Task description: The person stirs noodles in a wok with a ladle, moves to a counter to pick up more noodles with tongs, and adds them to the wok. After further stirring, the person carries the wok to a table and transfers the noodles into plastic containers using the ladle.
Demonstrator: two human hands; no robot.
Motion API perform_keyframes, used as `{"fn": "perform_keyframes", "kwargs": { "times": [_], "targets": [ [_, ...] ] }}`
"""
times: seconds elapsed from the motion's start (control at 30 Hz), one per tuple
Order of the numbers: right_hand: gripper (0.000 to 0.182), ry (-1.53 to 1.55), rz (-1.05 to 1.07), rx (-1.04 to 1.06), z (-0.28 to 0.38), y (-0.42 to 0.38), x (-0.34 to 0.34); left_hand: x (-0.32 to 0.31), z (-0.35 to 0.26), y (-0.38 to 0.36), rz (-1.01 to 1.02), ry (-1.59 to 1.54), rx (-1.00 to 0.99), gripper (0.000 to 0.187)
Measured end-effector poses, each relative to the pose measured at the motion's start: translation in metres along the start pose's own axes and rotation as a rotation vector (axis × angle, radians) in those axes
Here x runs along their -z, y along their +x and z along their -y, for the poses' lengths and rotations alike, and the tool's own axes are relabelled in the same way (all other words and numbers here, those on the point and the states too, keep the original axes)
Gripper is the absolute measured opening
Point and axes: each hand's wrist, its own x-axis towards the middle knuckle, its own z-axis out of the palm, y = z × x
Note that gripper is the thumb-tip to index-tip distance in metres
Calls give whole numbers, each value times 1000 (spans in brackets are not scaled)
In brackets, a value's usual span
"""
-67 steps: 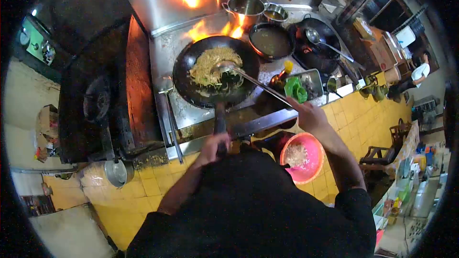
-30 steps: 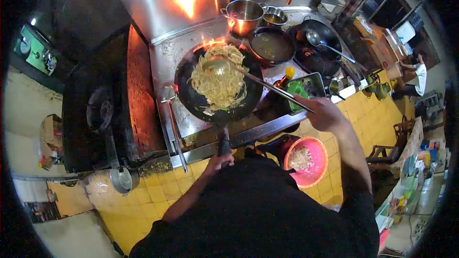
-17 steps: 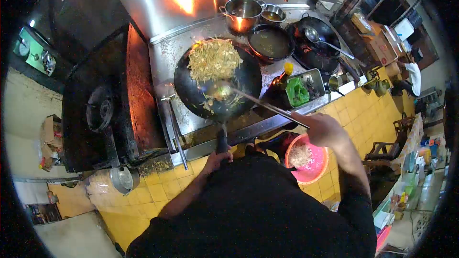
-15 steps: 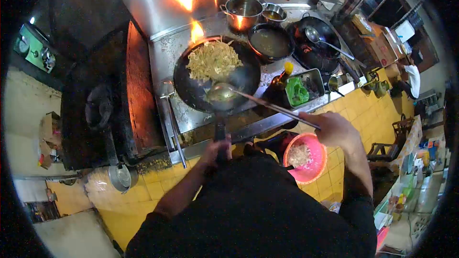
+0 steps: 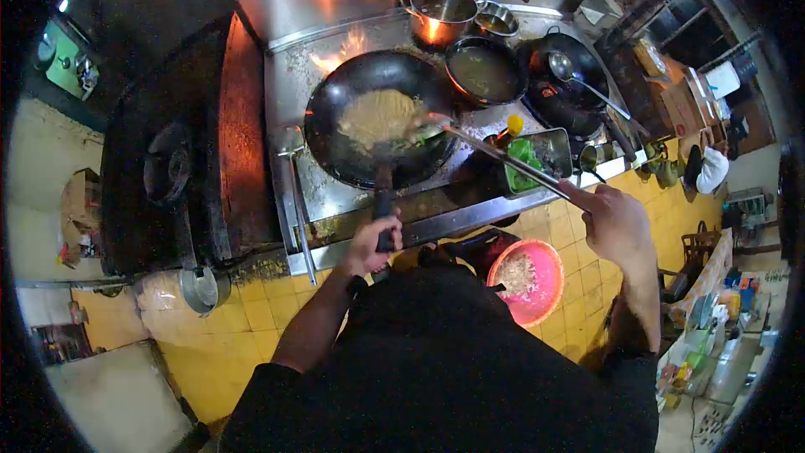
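Note:
My left hand (image 5: 376,245) is wrapped round the dark handle of a wok (image 5: 377,75) that sits on the stove with flames at its back left rim. A blurred mass of noodles (image 5: 379,120) fills the middle of the wok. In my right hand (image 5: 610,224) is the long handle of a metal ladle (image 5: 516,161). Its bowl end is at the wok's right side, beside the noodles, with bits of green near it. Motion smears the ladle's bowl, so its contents cannot be made out.
Behind the wok stand a steel pot (image 5: 442,13) and a dark pan of liquid (image 5: 485,73). Another wok (image 5: 579,75) with a ladle lies to the right. Near the front edge is a metal tray (image 5: 551,151) with green plastic. A pink basin (image 5: 545,285) is below.
The wok has tipped, its far rim higher, and the noodles have slid toward its handle. My ladle has moved right, to the wok's right side. The flames at the rim are lower.

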Motion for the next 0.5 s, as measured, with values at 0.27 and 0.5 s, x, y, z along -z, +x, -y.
{"fn": "perform_keyframes", "kwargs": {
  "times": [0.27,0.5],
  "targets": [
    [56,130,-2,62,34,108,-128,3,-6,40,-30,-551,381,25],
    [15,684,-124,254,86,156,-198,-1,-4,43,-94,-569,404,31]
  ]
}}
